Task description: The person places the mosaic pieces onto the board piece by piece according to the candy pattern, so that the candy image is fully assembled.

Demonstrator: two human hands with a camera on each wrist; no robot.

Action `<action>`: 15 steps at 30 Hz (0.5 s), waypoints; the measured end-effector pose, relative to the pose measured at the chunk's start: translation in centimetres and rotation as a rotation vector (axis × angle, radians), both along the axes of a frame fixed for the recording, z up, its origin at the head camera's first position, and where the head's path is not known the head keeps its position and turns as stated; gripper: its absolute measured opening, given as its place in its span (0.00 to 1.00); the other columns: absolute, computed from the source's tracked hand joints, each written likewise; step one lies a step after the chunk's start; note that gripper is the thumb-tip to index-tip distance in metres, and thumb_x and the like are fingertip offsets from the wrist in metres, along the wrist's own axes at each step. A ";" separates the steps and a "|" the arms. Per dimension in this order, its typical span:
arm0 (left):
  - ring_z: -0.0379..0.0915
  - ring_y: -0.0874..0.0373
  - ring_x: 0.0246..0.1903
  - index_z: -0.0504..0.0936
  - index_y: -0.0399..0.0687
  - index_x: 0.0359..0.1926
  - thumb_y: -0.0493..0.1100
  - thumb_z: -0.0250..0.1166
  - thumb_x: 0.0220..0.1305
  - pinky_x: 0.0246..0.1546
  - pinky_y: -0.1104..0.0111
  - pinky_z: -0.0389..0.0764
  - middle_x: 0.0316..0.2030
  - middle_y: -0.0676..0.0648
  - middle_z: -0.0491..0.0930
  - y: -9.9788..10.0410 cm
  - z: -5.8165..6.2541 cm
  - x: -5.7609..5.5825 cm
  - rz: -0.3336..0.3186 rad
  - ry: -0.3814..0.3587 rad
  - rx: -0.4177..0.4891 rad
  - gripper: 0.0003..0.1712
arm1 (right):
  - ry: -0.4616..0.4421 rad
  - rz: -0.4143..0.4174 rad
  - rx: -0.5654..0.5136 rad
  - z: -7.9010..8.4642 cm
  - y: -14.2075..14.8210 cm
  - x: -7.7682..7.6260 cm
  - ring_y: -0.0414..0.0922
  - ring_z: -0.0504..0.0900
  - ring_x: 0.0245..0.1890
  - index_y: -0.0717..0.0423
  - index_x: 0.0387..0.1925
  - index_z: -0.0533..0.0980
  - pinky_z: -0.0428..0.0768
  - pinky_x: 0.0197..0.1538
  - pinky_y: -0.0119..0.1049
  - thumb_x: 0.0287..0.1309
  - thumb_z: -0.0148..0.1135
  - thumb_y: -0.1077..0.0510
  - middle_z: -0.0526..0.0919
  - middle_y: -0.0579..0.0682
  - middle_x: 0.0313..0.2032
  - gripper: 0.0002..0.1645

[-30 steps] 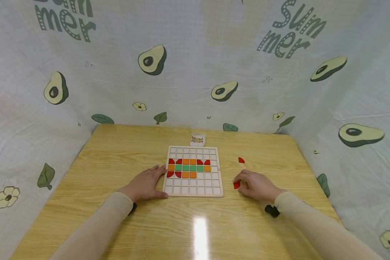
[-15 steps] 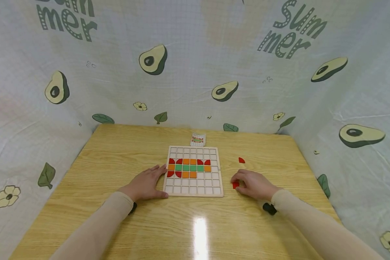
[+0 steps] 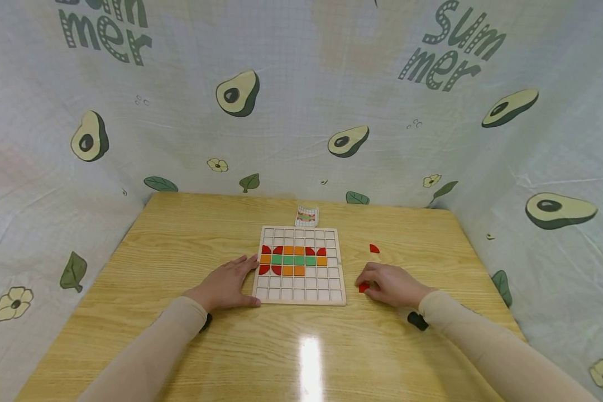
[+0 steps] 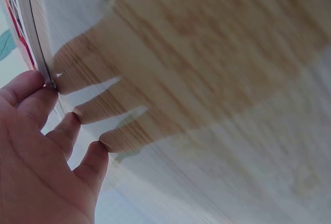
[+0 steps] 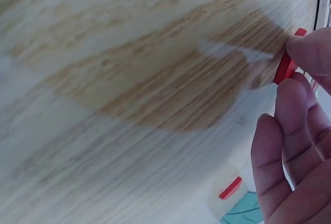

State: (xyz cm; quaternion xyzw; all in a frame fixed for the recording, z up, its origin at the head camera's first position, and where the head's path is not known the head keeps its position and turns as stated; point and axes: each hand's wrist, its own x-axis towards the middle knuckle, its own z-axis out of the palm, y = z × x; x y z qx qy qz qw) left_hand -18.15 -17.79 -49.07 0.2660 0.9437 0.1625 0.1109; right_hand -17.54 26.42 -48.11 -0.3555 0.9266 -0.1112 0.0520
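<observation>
A square wooden grid board (image 3: 300,293) lies in the middle of the table in the head view. Red, orange and green tiles fill part of its cells, among them a green tile (image 3: 299,260) in the coloured middle row. My left hand (image 3: 224,285) lies at the board's left edge with its fingers spread, the fingertips and thumb touching the rim. To the right of the board, my right hand (image 3: 394,286) pinches a red tile (image 5: 285,68) between thumb and fingers, close over the table. Its fingers hide part of that tile.
Behind the hand another red quarter-circle tile (image 3: 374,248) lies on the wooden table (image 3: 231,357). A small pattern card (image 3: 307,216) stands behind the board's far edge. A printed cloth (image 3: 291,84) hangs along the back and sides of the table.
My right hand has shifted slightly left toward the board with the red tile, which now shows less between its fingers. The left hand keeps its place.
</observation>
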 end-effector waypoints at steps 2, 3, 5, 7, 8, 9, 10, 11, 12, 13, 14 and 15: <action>0.51 0.42 0.73 0.63 0.43 0.75 0.71 0.70 0.51 0.67 0.44 0.59 0.75 0.45 0.56 0.0 0.0 0.0 0.000 0.000 0.000 0.59 | 0.005 0.004 -0.002 0.0 0.0 0.0 0.32 0.71 0.30 0.41 0.46 0.84 0.75 0.35 0.31 0.60 0.69 0.55 0.77 0.36 0.43 0.12; 0.51 0.42 0.73 0.62 0.43 0.75 0.72 0.70 0.51 0.67 0.44 0.59 0.75 0.45 0.56 0.0 0.0 0.0 0.000 0.001 -0.002 0.59 | 0.005 0.004 -0.004 0.0 0.0 -0.1 0.32 0.71 0.30 0.41 0.45 0.84 0.75 0.35 0.31 0.60 0.69 0.55 0.77 0.35 0.43 0.11; 0.51 0.42 0.73 0.62 0.43 0.75 0.72 0.70 0.51 0.67 0.44 0.59 0.75 0.45 0.56 0.0 0.0 0.0 0.002 0.002 -0.003 0.59 | 0.003 0.001 -0.011 0.0 -0.1 -0.1 0.33 0.71 0.30 0.41 0.44 0.84 0.76 0.35 0.31 0.60 0.70 0.55 0.77 0.35 0.42 0.11; 0.51 0.42 0.73 0.62 0.43 0.75 0.72 0.70 0.51 0.67 0.44 0.59 0.75 0.45 0.56 0.0 0.0 0.0 0.001 0.003 -0.003 0.60 | -0.001 -0.002 -0.021 -0.1 0.0 -0.2 0.32 0.71 0.30 0.41 0.44 0.84 0.75 0.34 0.31 0.59 0.70 0.55 0.77 0.35 0.42 0.10; 0.51 0.42 0.73 0.62 0.43 0.75 0.72 0.70 0.51 0.67 0.44 0.59 0.75 0.45 0.56 0.0 0.0 0.0 0.001 0.002 -0.003 0.59 | -0.004 -0.005 -0.027 -0.1 0.0 -0.2 0.32 0.71 0.29 0.41 0.43 0.84 0.75 0.34 0.31 0.59 0.70 0.55 0.77 0.35 0.42 0.10; 0.51 0.42 0.73 0.62 0.43 0.75 0.72 0.70 0.51 0.67 0.44 0.59 0.75 0.45 0.56 0.0 0.0 0.0 0.000 0.000 -0.002 0.59 | -0.006 -0.008 -0.034 -0.1 0.0 -0.2 0.32 0.71 0.29 0.41 0.43 0.85 0.75 0.34 0.31 0.59 0.70 0.55 0.78 0.35 0.41 0.10; 0.51 0.42 0.73 0.62 0.43 0.75 0.72 0.70 0.51 0.67 0.44 0.59 0.75 0.45 0.56 0.0 0.0 0.0 0.000 -0.002 0.000 0.59 | -0.008 -0.011 -0.043 -0.2 0.0 -0.3 0.32 0.71 0.29 0.41 0.43 0.85 0.75 0.34 0.31 0.59 0.70 0.55 0.78 0.35 0.41 0.10; 0.51 0.42 0.73 0.63 0.43 0.75 0.71 0.70 0.51 0.67 0.44 0.59 0.75 0.45 0.55 0.0 0.0 0.0 0.000 -0.003 0.000 0.59 | -0.007 -0.015 -0.051 -0.3 0.1 -0.3 0.32 0.71 0.29 0.41 0.43 0.85 0.75 0.34 0.31 0.58 0.71 0.55 0.78 0.35 0.41 0.10; 0.51 0.42 0.73 0.63 0.43 0.75 0.71 0.70 0.51 0.67 0.44 0.59 0.76 0.45 0.55 0.0 0.0 0.0 -0.001 -0.003 0.001 0.59 | -0.006 -0.020 -0.059 -0.3 0.1 -0.4 0.32 0.71 0.29 0.41 0.43 0.85 0.75 0.34 0.31 0.58 0.71 0.55 0.78 0.34 0.41 0.10; 0.50 0.43 0.73 0.63 0.44 0.75 0.71 0.70 0.51 0.67 0.44 0.59 0.76 0.46 0.55 0.0 0.0 0.0 0.000 -0.005 -0.001 0.59 | -0.010 -0.028 -0.069 -0.4 0.2 -0.5 0.32 0.71 0.29 0.40 0.43 0.85 0.75 0.34 0.30 0.58 0.71 0.55 0.78 0.34 0.41 0.11; 0.51 0.42 0.73 0.63 0.43 0.75 0.71 0.70 0.51 0.67 0.44 0.59 0.76 0.45 0.55 0.0 0.0 0.0 -0.002 -0.002 0.001 0.59 | -0.014 -0.037 -0.078 -0.4 0.2 -0.6 0.32 0.71 0.29 0.40 0.43 0.85 0.75 0.33 0.30 0.58 0.71 0.55 0.78 0.34 0.41 0.11; 0.51 0.42 0.73 0.63 0.43 0.75 0.71 0.70 0.51 0.67 0.44 0.59 0.76 0.45 0.55 0.0 0.1 0.0 -0.001 -0.002 0.000 0.59 | -0.020 -0.043 -0.090 -0.5 0.3 -0.7 0.33 0.71 0.29 0.40 0.43 0.85 0.75 0.33 0.30 0.58 0.72 0.55 0.78 0.34 0.41 0.11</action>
